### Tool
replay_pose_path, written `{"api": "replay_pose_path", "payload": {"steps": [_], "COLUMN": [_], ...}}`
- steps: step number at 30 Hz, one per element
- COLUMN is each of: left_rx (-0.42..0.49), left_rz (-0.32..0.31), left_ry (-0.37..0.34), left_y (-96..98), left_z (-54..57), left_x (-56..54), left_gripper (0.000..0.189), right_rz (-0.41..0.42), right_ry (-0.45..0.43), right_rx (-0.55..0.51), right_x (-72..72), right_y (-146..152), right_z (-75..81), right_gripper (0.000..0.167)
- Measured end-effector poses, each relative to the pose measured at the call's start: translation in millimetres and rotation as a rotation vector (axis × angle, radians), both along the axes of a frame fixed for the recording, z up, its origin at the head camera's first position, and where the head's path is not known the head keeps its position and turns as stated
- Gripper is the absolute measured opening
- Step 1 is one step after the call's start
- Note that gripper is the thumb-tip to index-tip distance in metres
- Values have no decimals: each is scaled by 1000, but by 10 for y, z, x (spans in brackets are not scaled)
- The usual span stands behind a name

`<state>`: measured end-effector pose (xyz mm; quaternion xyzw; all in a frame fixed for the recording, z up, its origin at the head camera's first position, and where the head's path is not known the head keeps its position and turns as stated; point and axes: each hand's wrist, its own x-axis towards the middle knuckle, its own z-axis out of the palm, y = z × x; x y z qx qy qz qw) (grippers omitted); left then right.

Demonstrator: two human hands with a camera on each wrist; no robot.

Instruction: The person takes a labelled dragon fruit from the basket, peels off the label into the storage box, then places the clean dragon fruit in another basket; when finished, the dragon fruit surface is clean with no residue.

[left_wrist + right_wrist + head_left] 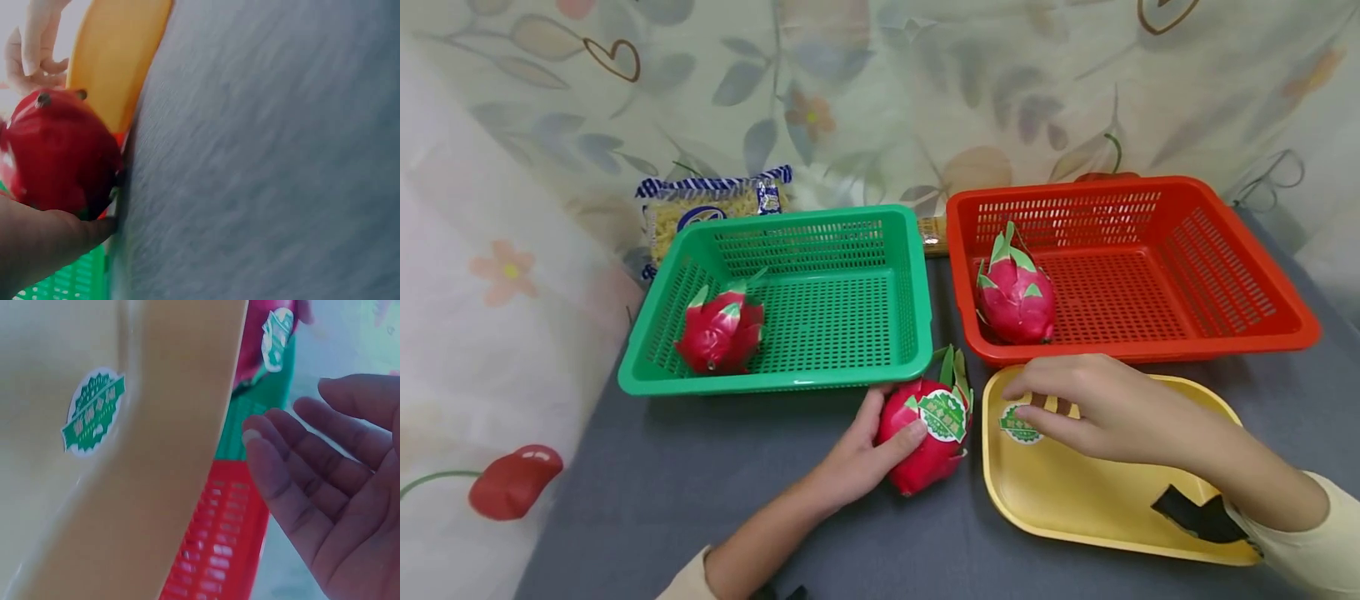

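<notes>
My left hand (859, 457) grips a pink dragon fruit (910, 467) with green leaf tips, low over the grey table just in front of the green basket. The thumb lies across the fruit, beside a round green-and-white sticker (943, 416). In the left wrist view the same dragon fruit (59, 153) shows its smooth red end. Above the yellow tray (1075, 492) my right hand (1093, 408) hovers with loosely bent fingers and nothing between them. A similar green sticker (94, 412) lies on that tray, below the hand.
The green basket (820, 379) holds one dragon fruit (721, 333) at its left. A second dragon fruit (1017, 302) stands in the left of the red basket (1150, 346). Behind the green basket is a clear packet of noodles (711, 204). A patterned curtain hangs at the back.
</notes>
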<state>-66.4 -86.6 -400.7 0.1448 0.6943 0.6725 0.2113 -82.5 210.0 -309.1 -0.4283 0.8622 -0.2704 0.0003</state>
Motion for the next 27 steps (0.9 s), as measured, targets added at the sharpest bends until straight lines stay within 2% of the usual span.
{"api": "replay_pose_path", "payload": {"steps": [3, 6, 11, 15, 17, 21, 27], "left_rx": [-29, -65, -146, -175, -174, -170, -207], "left_rz": [-19, -39, -104, -124, -118, -91, 34], "left_ry": [9, 22, 83, 122, 139, 187, 282], "left_y": [-16, -34, -12, 30, 41, 47, 42], "left_z": [0, -12, 8, 18, 20, 24, 36], "left_x": [-30, -55, -60, -48, -45, -42, -29], "left_gripper": [68, 70, 79, 82, 81, 79, 74], "right_rz": [-26, -50, -21, -16, -20, -26, -39], "right_ry": [-99, -156, -150, -135, -167, -285, -434], "right_rx": [23, 41, 68, 95, 93, 73, 20], "right_x": [-50, -96, -146, -134, -126, -124, -154], "right_y": [-105, -236, -448, -526, -530, -519, -508], "right_z": [-2, -25, -59, -28, -10, 9, -31], "right_gripper": [16, 16, 13, 6, 6, 9, 10]}}
